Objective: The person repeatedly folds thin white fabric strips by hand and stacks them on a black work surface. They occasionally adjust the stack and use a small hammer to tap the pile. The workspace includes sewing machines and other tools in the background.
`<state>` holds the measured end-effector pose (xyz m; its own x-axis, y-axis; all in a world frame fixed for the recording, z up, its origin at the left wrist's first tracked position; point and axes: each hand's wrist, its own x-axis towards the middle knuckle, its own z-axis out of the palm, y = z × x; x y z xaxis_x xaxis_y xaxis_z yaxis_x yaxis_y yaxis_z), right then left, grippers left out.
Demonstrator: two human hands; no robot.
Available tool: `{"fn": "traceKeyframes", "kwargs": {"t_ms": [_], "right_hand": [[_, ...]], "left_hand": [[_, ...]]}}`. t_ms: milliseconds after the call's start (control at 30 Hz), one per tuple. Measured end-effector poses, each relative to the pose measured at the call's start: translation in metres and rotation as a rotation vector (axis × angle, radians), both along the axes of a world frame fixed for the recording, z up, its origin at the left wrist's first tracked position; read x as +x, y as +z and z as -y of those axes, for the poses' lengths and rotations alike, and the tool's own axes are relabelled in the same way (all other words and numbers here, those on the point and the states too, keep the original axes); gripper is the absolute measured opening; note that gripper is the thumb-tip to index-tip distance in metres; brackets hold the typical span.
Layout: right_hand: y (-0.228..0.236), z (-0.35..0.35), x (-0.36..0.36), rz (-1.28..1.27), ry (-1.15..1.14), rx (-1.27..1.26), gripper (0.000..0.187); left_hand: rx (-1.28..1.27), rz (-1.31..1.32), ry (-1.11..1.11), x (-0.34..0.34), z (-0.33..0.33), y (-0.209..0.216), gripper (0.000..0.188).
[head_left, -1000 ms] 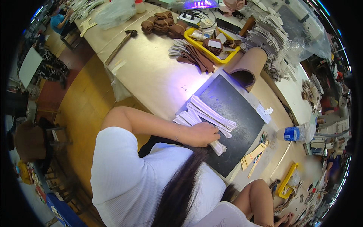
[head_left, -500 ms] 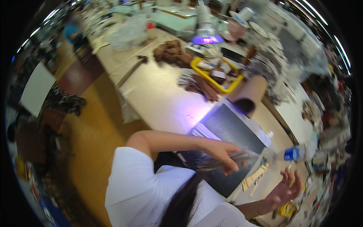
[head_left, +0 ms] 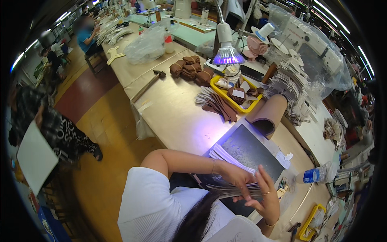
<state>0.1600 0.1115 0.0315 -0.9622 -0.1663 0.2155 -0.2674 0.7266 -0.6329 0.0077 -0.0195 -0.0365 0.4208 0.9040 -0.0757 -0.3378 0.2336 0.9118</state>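
My left hand (head_left: 238, 176) is closed round a stack of thin grey-white strips (head_left: 225, 190), held above a dark board (head_left: 258, 141). At the stack's right end is my right hand (head_left: 266, 201), fingers spread and thumb apart; its palm side faces the strip ends and seems to touch them. Another row of pale strips (head_left: 225, 155) lies on the board's left part, just beyond my left wrist. My own hair hides the near end of the held stack.
A lit lamp (head_left: 228, 56) hangs over the table (head_left: 169, 109). Beyond the board are brown pieces (head_left: 221, 105), a yellow basket (head_left: 246, 109), tied brown bundles (head_left: 188, 69) and a cardboard tube (head_left: 276, 111). A plastic bottle (head_left: 312, 176) lies to the right. Someone sits far left (head_left: 84, 39).
My right hand has moved left and in to the end of the held stack. My left hand keeps its grip on the strips. The view has steadied and shifted slightly.
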Motion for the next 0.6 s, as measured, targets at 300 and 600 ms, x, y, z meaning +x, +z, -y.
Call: {"fn": "traceKeyframes", "kwargs": {"t_ms": [300, 600], "right_hand": [[-0.011, 0.001, 0.001, -0.038, -0.028, -0.033, 0.096], [-0.009, 0.004, 0.014, -0.071, -0.13, 0.114, 0.1]], "left_hand": [[0.126, -0.083, 0.01, 0.003, -0.003, -0.018, 0.027], [0.061, 0.218, 0.018, 0.009, -0.009, -0.028, 0.023]]}}
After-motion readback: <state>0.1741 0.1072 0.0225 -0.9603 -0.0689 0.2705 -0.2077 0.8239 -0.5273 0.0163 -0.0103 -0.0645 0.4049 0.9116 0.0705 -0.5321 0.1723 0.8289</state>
